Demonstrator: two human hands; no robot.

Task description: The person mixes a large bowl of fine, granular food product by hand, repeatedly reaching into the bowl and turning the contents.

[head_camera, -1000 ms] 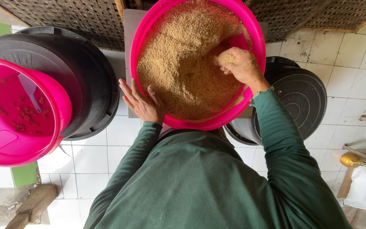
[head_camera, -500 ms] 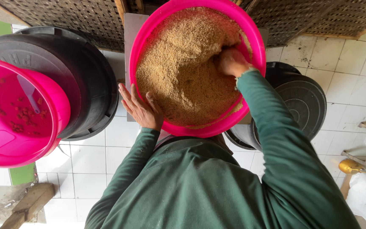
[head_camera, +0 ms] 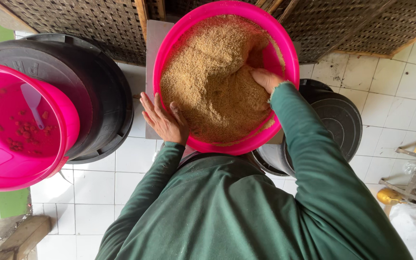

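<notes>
across the white tiled floor [head_camera: 97,192] at the bottom of the frame stand the big things: a black tub [head_camera: 97,91] at left, and at upper centre a pink basin [head_camera: 285,53] heaped with brown grain [head_camera: 213,82]. a second pink basin [head_camera: 49,144] at far left sits on the black tub, holding a pale scoop [head_camera: 33,101] and reddish bits. a black lid [head_camera: 338,120] lies at right, just beside the grain basin. the left hand [head_camera: 162,120], fingers spread flat, presses on the basin's near outer rim. the right hand [head_camera: 266,79] is dug into the grain at the basin's right side; fingers buried, so i cannot tell their grip.
</notes>
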